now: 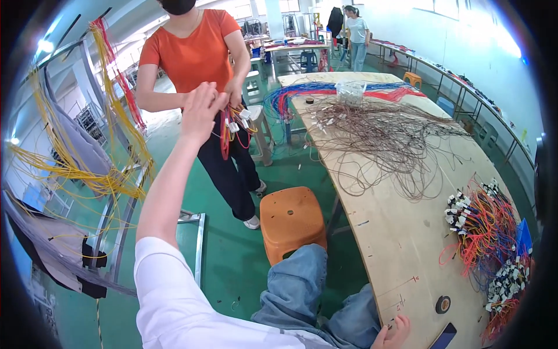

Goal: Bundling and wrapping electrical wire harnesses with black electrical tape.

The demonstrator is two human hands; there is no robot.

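Reaching forward, you have your left hand [203, 111] beside a co-worker's hand [233, 92] and the slender, looped wire bundle [225, 141] with blocky white connectors [233, 126] hanging there, your right hand [394, 334] at the flat wooden table's [395, 244] edge, both grips impossible to tell.

Workshop: wire bundles [485, 224], long worktable [389, 244]

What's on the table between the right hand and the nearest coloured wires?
In the head view, a black roll, probably tape, lies between the right hand and the coloured wires.
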